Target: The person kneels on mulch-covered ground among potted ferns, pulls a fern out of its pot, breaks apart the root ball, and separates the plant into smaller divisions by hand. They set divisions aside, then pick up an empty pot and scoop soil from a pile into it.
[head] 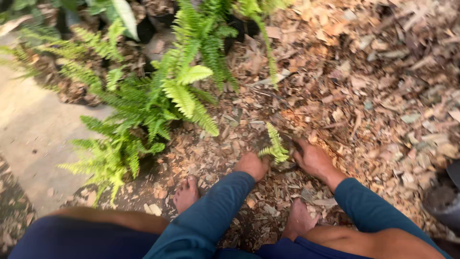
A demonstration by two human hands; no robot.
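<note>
knees [143,230] bending nearest | left hand [252,164] clenching around small fern [275,146] base on wood-chip ground [364,96] | right hand [311,158] pressing beside it, fingers curling into chips | big ferns [153,96] spreading left

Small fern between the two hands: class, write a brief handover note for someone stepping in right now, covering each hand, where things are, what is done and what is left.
Left hand: on the mulch, touching the small fern at its base.
Right hand: pressed to the ground on the fern's other side.
The fern stands upright in wood-chip mulch, right of the large ferns.
Done: it stands.
Left: whether it is firmed cannot be told.
</note>
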